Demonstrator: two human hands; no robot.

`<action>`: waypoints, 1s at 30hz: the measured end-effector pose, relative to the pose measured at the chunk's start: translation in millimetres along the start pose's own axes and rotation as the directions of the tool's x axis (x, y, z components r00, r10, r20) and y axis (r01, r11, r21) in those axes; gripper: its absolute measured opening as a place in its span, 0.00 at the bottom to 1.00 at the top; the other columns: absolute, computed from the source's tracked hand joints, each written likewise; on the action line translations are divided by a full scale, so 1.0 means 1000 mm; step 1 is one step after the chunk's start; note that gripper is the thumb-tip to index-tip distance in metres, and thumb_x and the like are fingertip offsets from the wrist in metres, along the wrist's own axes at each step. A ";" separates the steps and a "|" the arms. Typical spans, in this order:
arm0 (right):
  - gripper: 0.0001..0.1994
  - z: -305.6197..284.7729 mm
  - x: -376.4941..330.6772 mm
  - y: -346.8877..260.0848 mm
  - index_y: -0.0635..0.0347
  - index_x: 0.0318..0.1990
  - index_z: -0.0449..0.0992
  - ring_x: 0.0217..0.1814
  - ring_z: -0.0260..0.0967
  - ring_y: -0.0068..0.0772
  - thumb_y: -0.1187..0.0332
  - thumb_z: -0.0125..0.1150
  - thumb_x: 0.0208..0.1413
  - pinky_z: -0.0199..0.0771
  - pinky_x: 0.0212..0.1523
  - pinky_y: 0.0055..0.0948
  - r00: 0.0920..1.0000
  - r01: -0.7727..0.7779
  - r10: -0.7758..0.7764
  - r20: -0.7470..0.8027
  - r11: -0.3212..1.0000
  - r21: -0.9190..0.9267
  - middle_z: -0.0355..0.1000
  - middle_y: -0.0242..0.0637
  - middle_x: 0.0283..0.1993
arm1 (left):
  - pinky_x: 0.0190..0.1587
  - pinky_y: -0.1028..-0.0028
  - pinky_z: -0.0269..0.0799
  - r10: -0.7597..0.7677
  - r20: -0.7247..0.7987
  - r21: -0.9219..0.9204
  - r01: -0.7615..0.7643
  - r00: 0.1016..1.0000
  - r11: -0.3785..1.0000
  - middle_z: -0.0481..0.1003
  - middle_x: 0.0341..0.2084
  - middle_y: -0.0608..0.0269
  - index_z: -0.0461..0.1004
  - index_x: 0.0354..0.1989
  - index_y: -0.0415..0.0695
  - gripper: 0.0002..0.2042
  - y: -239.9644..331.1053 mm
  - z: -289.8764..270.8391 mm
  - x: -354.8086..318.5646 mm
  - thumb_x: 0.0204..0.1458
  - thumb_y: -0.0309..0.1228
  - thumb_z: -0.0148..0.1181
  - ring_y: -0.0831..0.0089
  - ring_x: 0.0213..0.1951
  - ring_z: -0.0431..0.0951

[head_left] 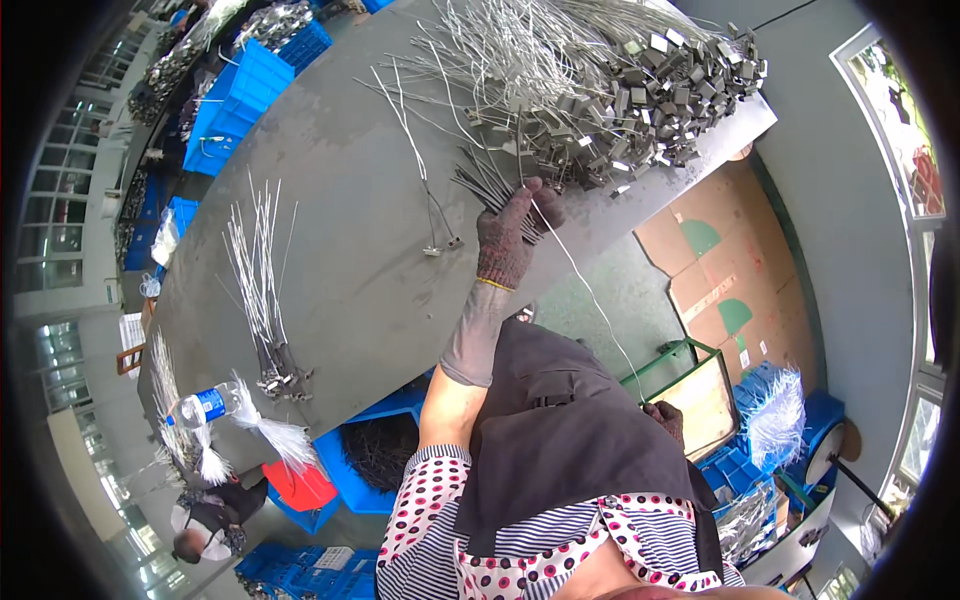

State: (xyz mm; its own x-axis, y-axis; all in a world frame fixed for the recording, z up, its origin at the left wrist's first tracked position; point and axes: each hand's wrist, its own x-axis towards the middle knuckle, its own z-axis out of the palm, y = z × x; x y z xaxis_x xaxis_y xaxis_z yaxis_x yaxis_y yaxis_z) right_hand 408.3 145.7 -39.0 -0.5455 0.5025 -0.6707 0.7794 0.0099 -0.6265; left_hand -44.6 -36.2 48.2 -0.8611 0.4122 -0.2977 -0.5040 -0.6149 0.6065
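My left hand (508,232), in a dark knitted glove, is closed round a bundle of thin black tubes (482,188) above the grey table. A long pale wire (590,285) starts at its thumb and fingertips and hangs in a curve to my right hand. My right hand (667,418), also gloved, is low beside the apron, which partly hides it; its fingers pinch the wire's other end. Beyond my left hand lies a big heap of wires with small metal blocks (650,95). Two wires with metal end pieces (432,215) lie to its left.
A bunch of wires (262,290) lies on the table (350,300) to the left, near a plastic bottle (205,405). Blue crates (235,100) stand beyond the table. A green-framed stand (700,395) is by my right hand. Another person (215,515) is at the lower left.
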 end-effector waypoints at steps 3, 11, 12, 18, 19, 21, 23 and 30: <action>0.19 -0.010 0.002 0.026 0.68 0.27 0.76 0.21 0.65 0.30 0.57 0.60 0.56 0.64 0.25 0.34 0.999 0.037 -0.037 -0.012 0.999 0.006 0.71 0.39 0.19 | 0.45 0.59 0.81 0.014 0.054 -0.001 -0.014 0.998 1.000 0.79 0.41 0.55 0.74 0.51 0.38 0.13 0.006 0.006 -0.007 0.61 0.30 0.56 0.63 0.40 0.81; 0.20 -0.015 0.000 0.012 0.69 0.23 0.73 0.22 0.60 0.30 0.57 0.61 0.55 0.61 0.24 0.38 0.996 0.079 -0.077 -0.035 0.996 0.050 0.66 0.38 0.17 | 0.38 0.59 0.79 0.065 -0.059 -0.224 -0.077 0.996 0.972 0.78 0.39 0.60 0.76 0.50 0.48 0.11 0.002 -0.016 -0.004 0.61 0.34 0.59 0.64 0.32 0.79; 0.20 -0.015 0.002 0.012 0.69 0.23 0.73 0.21 0.60 0.28 0.58 0.62 0.56 0.61 0.24 0.36 0.998 0.045 -0.044 -0.039 0.998 0.036 0.66 0.37 0.17 | 0.38 0.59 0.79 0.068 -0.063 -0.222 -0.081 0.996 0.972 0.78 0.39 0.60 0.76 0.50 0.48 0.11 0.001 -0.017 -0.005 0.61 0.34 0.59 0.64 0.32 0.79; 0.15 -0.032 0.000 -0.007 0.67 0.23 0.75 0.18 0.60 0.22 0.64 0.64 0.56 0.60 0.21 0.27 0.996 -0.084 0.085 -0.032 0.996 0.018 0.67 0.33 0.17 | 0.36 0.59 0.79 0.063 -0.025 -0.189 -0.066 0.998 0.980 0.79 0.39 0.60 0.76 0.49 0.49 0.11 -0.006 -0.021 -0.010 0.60 0.35 0.59 0.63 0.30 0.79; 0.14 -0.033 0.001 -0.007 0.67 0.23 0.76 0.17 0.61 0.21 0.65 0.64 0.56 0.60 0.20 0.26 0.995 -0.090 0.090 -0.036 0.996 0.008 0.68 0.33 0.17 | 0.35 0.59 0.79 0.063 -0.038 -0.155 -0.068 0.997 0.985 0.79 0.39 0.60 0.76 0.49 0.49 0.11 -0.006 -0.022 -0.012 0.60 0.35 0.59 0.63 0.30 0.79; 0.14 -0.033 0.005 -0.008 0.67 0.23 0.76 0.17 0.61 0.21 0.66 0.64 0.56 0.60 0.20 0.26 0.996 -0.078 0.078 -0.044 0.997 -0.008 0.68 0.32 0.16 | 0.35 0.59 0.79 0.062 -0.051 -0.123 -0.068 0.997 0.990 0.79 0.39 0.60 0.76 0.49 0.49 0.11 -0.008 -0.024 -0.015 0.60 0.35 0.59 0.63 0.30 0.80; 0.14 -0.034 0.007 -0.013 0.66 0.23 0.76 0.16 0.61 0.21 0.66 0.63 0.56 0.60 0.19 0.26 0.996 -0.072 0.070 -0.055 0.997 -0.026 0.67 0.32 0.16 | 0.34 0.61 0.79 0.018 -0.089 -0.068 -0.024 0.996 0.997 0.80 0.39 0.61 0.76 0.49 0.49 0.10 -0.016 -0.028 -0.017 0.60 0.34 0.59 0.63 0.29 0.80; 0.14 -0.005 0.023 -0.080 0.68 0.27 0.76 0.20 0.64 0.25 0.64 0.63 0.57 0.65 0.24 0.29 0.993 0.106 -0.107 0.048 0.994 0.018 0.70 0.36 0.19 | 0.41 0.62 0.80 0.023 -0.050 0.023 -0.022 0.998 0.999 0.80 0.37 0.63 0.77 0.48 0.44 0.11 -0.028 -0.039 -0.043 0.60 0.35 0.59 0.67 0.35 0.81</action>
State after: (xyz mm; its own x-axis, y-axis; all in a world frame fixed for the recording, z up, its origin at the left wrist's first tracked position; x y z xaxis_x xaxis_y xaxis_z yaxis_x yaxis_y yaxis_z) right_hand 334.5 160.5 -2.4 -0.6397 0.4568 -0.6181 0.7115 0.0477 -0.7011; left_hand 4.4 -63.0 15.6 -0.8748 0.3638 -0.3198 -0.4832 -0.6085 0.6295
